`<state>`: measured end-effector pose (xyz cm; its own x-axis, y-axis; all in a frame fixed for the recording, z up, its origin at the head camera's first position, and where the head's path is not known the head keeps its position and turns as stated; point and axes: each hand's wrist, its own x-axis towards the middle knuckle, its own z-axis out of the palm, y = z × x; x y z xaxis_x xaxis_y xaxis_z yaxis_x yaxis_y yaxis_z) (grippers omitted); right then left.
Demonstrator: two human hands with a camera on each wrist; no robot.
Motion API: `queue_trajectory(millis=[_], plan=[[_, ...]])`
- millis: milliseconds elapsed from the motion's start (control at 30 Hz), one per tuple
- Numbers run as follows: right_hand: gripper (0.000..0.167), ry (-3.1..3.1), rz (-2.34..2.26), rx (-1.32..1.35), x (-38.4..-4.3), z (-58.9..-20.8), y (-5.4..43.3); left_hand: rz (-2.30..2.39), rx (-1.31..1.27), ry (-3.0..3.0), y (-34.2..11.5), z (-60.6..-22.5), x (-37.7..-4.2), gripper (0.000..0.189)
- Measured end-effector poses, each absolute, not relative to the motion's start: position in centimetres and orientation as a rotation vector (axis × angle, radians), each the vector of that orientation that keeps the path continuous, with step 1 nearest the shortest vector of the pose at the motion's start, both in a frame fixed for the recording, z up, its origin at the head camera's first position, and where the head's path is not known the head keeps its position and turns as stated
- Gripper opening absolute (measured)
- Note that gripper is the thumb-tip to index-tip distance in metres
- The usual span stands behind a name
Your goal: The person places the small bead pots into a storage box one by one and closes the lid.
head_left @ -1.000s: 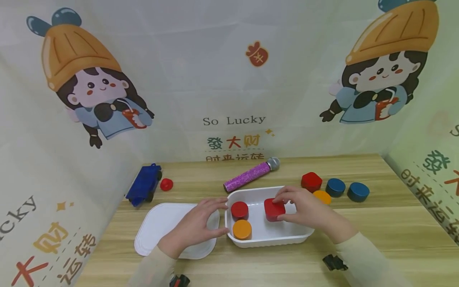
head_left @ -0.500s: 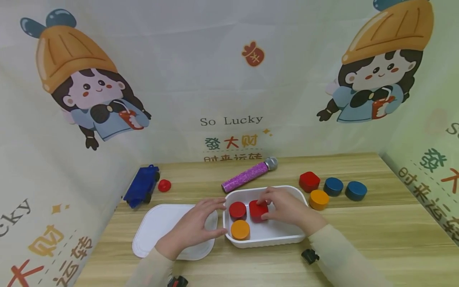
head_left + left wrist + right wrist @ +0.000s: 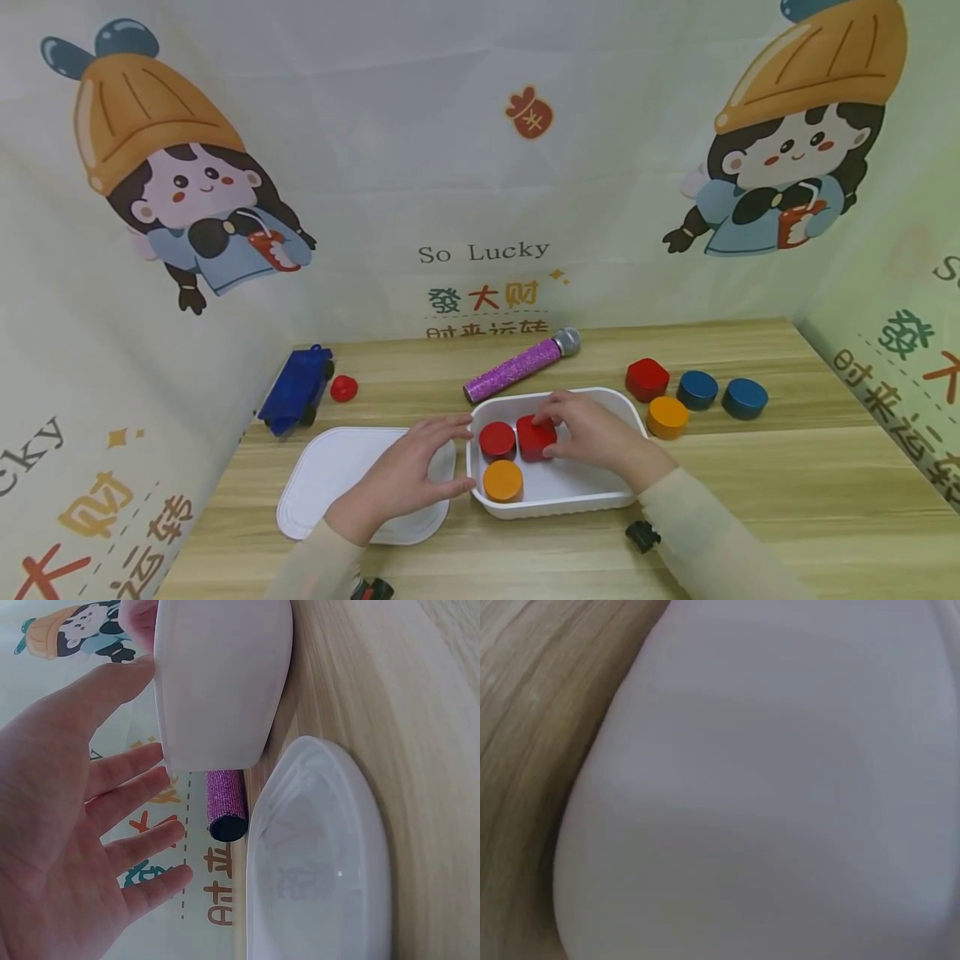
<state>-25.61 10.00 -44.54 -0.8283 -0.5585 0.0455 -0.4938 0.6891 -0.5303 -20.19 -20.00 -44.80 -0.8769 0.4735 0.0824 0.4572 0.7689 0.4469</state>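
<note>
A white plastic box (image 3: 570, 506) stands on the table in the head view. Inside, at its left end, sit a red round block (image 3: 497, 440) and an orange round block (image 3: 502, 481). My right hand (image 3: 592, 429) reaches into the box and pinches a red rounded-square block (image 3: 536, 438), close beside the red round one. The box's outer wall (image 3: 757, 787) fills most of the right wrist view, hiding that hand. My left hand (image 3: 408, 471) has its fingers spread, with thumb and fingertips right at the box's left rim; the left wrist view shows its palm (image 3: 45, 840).
A white lid (image 3: 315, 479) lies left of the box. Behind are a purple glitter microphone (image 3: 517, 367), a blue toy car (image 3: 296, 387) and a small red piece (image 3: 343, 387). To the right stand a red block (image 3: 647, 380), an orange block (image 3: 667, 417) and two blue blocks (image 3: 697, 390).
My right hand has carried the red rounded-square block leftward inside the box, up beside the red round block. My left hand stays at the box's left rim.
</note>
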Motion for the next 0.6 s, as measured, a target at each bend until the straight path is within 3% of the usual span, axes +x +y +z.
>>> queue_trajectory(millis=[600], plan=[[0.03,2.968,-0.766,-0.809,-24.4,-42.5,17.1,0.737,0.8,2.935,-20.0,-45.0,-20.3,0.065]])
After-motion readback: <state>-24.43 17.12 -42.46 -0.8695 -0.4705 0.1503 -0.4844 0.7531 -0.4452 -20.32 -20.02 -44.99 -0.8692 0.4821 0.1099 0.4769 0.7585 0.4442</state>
